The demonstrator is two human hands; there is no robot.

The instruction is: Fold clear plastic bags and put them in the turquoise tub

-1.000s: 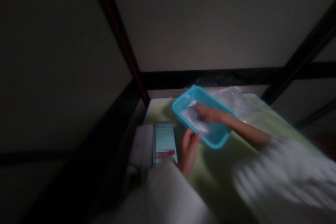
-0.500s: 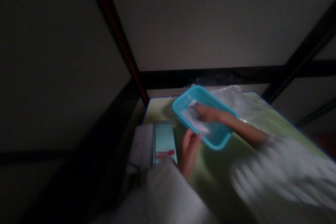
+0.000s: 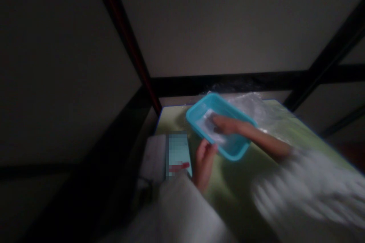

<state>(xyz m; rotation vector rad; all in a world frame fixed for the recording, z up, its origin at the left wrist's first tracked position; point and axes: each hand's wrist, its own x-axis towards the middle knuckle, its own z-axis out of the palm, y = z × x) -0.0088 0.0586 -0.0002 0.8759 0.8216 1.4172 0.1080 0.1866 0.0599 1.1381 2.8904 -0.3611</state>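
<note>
A turquoise plastic tray (image 3: pixel 196 107) lies tilted on a green mat (image 3: pixel 228 182). My left hand (image 3: pixel 204 163) grips the tray's near rim, fingers curled over its edge. My right hand (image 3: pixel 225 124) reaches inside the tray, fingers laid on a whitish cloth or sheet (image 3: pixel 205 124) on its bottom. I cannot tell whether it grips the sheet. The picture is dim and blurred, and both sleeves are white.
Crumpled clear plastic film (image 3: pixel 251 106) lies behind the tray. A blurred-out light blue card (image 3: pixel 177 153) and a white folded cloth (image 3: pixel 154 157) sit left of my left hand. Dark frame bars (image 3: pixel 228 81) border the mat at the back and sides.
My right hand has slid slightly left inside the tray. My left hand has kept its hold on the rim.
</note>
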